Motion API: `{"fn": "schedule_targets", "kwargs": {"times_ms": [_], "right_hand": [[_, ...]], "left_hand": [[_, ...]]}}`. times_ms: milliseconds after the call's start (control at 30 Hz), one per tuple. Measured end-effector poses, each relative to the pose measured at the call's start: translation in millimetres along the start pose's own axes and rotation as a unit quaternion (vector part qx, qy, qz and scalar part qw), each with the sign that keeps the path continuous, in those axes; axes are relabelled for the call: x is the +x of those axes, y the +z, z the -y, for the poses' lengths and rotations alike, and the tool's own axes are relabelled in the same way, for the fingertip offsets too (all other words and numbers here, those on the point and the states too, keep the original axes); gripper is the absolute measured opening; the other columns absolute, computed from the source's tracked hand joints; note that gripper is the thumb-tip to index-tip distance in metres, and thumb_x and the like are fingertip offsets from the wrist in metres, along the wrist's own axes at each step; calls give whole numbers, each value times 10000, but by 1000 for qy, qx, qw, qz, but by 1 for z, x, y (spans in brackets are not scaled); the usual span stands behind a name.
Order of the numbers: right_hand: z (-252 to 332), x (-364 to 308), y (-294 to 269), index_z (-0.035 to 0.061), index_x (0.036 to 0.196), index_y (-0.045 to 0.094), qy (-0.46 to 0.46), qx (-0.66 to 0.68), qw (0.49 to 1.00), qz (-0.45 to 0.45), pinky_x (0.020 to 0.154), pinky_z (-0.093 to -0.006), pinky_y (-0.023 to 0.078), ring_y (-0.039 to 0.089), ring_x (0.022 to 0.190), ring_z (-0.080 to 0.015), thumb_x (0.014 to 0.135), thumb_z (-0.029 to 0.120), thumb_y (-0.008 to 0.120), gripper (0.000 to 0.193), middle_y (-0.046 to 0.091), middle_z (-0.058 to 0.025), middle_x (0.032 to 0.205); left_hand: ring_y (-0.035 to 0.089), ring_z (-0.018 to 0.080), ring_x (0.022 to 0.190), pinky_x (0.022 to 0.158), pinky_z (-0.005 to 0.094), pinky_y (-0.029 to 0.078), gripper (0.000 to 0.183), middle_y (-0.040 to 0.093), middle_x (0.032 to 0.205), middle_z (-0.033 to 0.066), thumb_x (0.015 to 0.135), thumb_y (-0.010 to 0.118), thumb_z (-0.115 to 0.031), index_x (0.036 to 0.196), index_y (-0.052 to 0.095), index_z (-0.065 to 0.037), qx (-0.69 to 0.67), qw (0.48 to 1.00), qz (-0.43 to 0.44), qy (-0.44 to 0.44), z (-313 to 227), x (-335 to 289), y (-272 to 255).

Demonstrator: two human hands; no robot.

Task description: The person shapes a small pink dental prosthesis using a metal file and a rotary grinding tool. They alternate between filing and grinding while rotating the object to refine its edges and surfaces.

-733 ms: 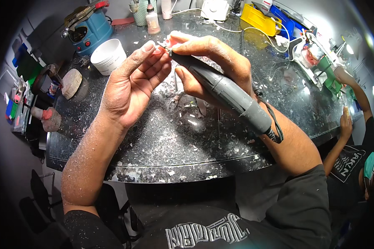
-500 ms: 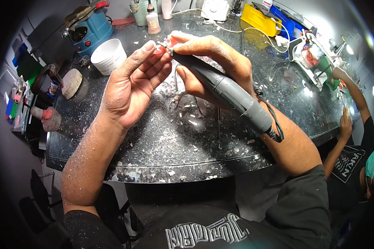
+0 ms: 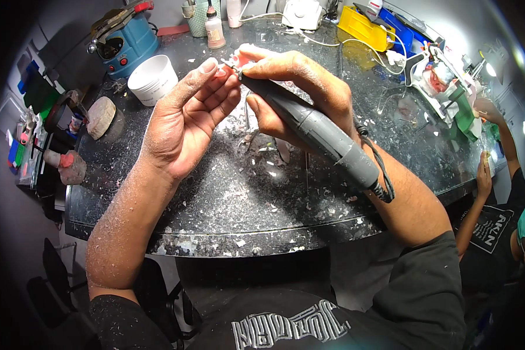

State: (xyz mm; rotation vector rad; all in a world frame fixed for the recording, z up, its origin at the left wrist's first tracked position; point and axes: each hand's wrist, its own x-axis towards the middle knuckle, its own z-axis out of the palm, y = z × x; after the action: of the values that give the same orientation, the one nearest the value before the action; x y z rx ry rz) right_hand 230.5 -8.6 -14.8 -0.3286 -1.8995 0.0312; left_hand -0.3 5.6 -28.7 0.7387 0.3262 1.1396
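Right hand clasps black handpiece; left hand pinches pink piece at its fingertips.
It seems light, brittle — better held by edges.

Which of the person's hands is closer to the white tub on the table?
The left hand: it is just right of the white tub and nearer the person. The right hand, holding a dark handheld tool, is farther right.

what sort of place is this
Probably a workshop, perhaps a dental lab: a handpiece held up to a small pink piece, and a dark bench strewn with pale scraps.
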Motion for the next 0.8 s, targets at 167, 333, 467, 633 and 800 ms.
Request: {"fn": "schedule_targets", "kwargs": {"times_ms": [167,333,467,633,800], "right_hand": [[0,1,-1,-42,1182,702,-5,-9,1000,3,1007,-382,602,738,1205,-342,811,-101,807,390,756,-191,1121],[-4,0,-1,-31,1180,708,-25,-23,999,4,999,-380,604,746,1188,-337,804,-96,812,395,759,-196,1126],[0,1,1,-18,1176,714,-7,-20,1000,-9,990,-374,606,754,1170,-336,795,-92,814,400,761,-204,1147],[0,3,0,-6,1168,720,-28,-31,999,-7,977,-365,604,751,1182,-328,790,-89,815,398,765,-210,1148],[4,4,-2,-3,1161,722,-13,-45,999,-1,978,-363,600,747,1190,-323,785,-94,813,397,765,-210,1154]], "left_hand": [[703,280,1198,1164,453,531,280,725,1187,166,1031,726,-162,1225,693,37,2,1000,2,-3,-1,-1,1],[704,274,1196,1170,453,524,275,732,1195,160,1034,723,-170,1225,698,26,2,1000,2,-4,0,1,-2],[703,261,1202,1160,447,529,255,740,1196,152,1045,709,-179,1221,696,6,27,1000,13,8,0,0,2],[712,251,1196,1141,442,544,207,746,1198,147,1053,696,-169,1212,666,-42,63,996,50,36,1,0,-1],[734,253,1156,1099,424,579,200,751,1193,136,1044,704,-146,1212,633,-63,97,992,53,63,3,1,1]]}}
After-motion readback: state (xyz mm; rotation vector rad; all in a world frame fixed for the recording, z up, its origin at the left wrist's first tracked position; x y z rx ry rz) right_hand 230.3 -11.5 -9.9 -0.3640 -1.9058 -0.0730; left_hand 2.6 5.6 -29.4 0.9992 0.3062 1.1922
